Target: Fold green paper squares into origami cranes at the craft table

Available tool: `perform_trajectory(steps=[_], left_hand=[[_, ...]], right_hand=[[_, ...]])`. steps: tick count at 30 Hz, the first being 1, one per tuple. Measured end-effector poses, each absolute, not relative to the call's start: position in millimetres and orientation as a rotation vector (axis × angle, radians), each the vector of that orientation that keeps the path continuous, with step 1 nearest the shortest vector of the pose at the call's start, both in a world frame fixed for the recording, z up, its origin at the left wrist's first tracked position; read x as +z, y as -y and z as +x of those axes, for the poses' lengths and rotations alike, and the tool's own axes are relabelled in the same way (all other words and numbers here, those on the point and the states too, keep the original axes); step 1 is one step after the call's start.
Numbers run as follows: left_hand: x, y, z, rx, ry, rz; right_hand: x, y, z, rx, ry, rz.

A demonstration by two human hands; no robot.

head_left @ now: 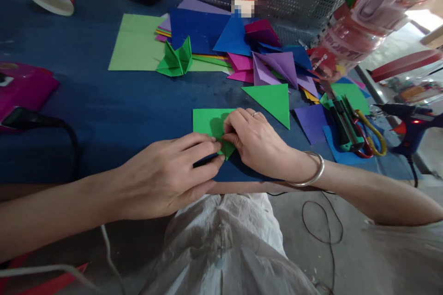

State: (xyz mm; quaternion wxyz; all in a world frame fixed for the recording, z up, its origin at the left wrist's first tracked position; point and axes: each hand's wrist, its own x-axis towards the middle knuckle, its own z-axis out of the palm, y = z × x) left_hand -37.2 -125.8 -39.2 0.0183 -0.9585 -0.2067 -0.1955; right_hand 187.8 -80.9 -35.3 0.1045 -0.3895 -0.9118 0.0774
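A green sheet of paper (207,121) lies partly folded near the table's front edge, its lower part narrowing to a point. My right hand (254,140) is closed, pinching the paper's right side between thumb and curled fingers. From the left, my left hand (176,170) reaches in with fingers stretched and a little apart, the fingertips resting on the folded part; its thumb is hidden. Just beyond my right hand lies a green paper triangle (275,100). Farther back, a folded green paper piece (176,59) stands on a pale green sheet (133,41).
Behind are piled blue, purple and pink papers (200,30). At right stand a pink bottle (349,41), a utility knife (342,122), scissors (375,133) and a glue gun (413,124) with a lit red light. A magenta device (27,92) with a black cable sits left.
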Motion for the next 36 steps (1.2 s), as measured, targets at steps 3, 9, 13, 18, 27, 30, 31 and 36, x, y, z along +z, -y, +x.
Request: perform_trajectory(steps=[3,9,13,18,27,30,31,36], left_hand=[[-40.9,127.5,-37.5,-0.635,0.693,-2.991],[-42.8,128.5,-34.9,-0.553,0.713,-2.944],[-44.3,127.0,-33.2,-0.447,0.707,-2.904],[-43.8,127.3,-30.1,-0.479,0.75,-2.885],[-41.7,127.8,-30.6,-0.538,0.731,-2.933],[-38.9,127.5,-29.1,-0.529,0.712,-2.933],[-37.8,127.8,-28.5,-0.519,0.723,-2.937],[-34.4,129.9,-27.2,-0.447,0.796,-2.973]], right_hand=[[-33.8,80.9,187.4,0.222,2.693,-1.145],[-32.7,80.7,187.7,0.215,2.712,-1.151],[-32.8,80.4,188.3,0.211,2.708,-1.134],[-32.0,79.6,189.1,0.214,2.712,-1.112],[-40.4,70.7,201.1,0.226,2.607,-1.08],[-40.4,69.5,205.6,0.292,2.594,-1.069],[-39.3,69.9,207.0,0.328,2.596,-1.063],[-32.8,72.6,212.8,0.455,2.598,-1.045]])
